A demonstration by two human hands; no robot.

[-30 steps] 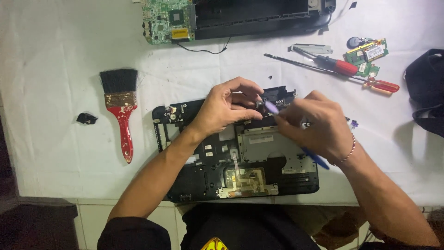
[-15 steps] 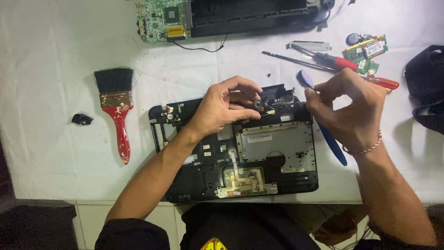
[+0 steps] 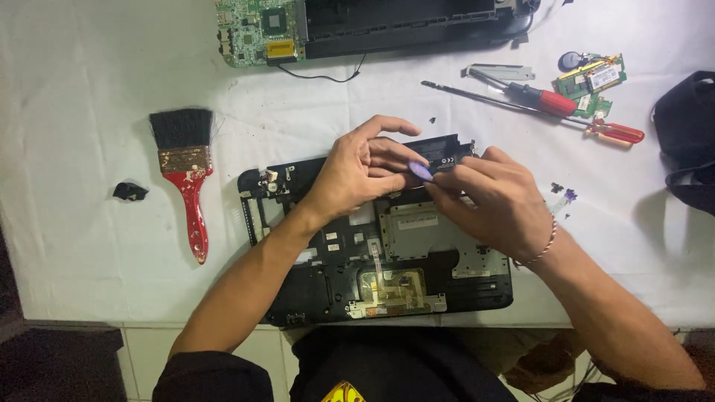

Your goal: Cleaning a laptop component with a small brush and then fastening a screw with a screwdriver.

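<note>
A black laptop case (image 3: pixel 335 286) with its inner metal plates bare lies in front of me on a white cloth. My left hand (image 3: pixel 357 175) curls over the case's top edge, fingers bent onto a black part there. Against those fingers sits my right hand (image 3: pixel 495 205), closed on a thin blue pry tool. Only the tool's pale purple tip (image 3: pixel 419 171) shows, between the two hands at the case's top edge. The hands hide the spot where the tip meets the case.
A red-handled paintbrush (image 3: pixel 186 179) and a small black scrap (image 3: pixel 130 191) lie left. A green circuit board (image 3: pixel 261 30) and black laptop base (image 3: pixel 402 22) lie at the back. Two red-handled screwdrivers (image 3: pixel 540 98), a small circuit card (image 3: pixel 596 78) and a black bag (image 3: pixel 689 141) are on the right.
My right hand had lifted up and to the right with the blue tool. It has come back down and left to the case's top edge beside my left hand, which stayed put.
</note>
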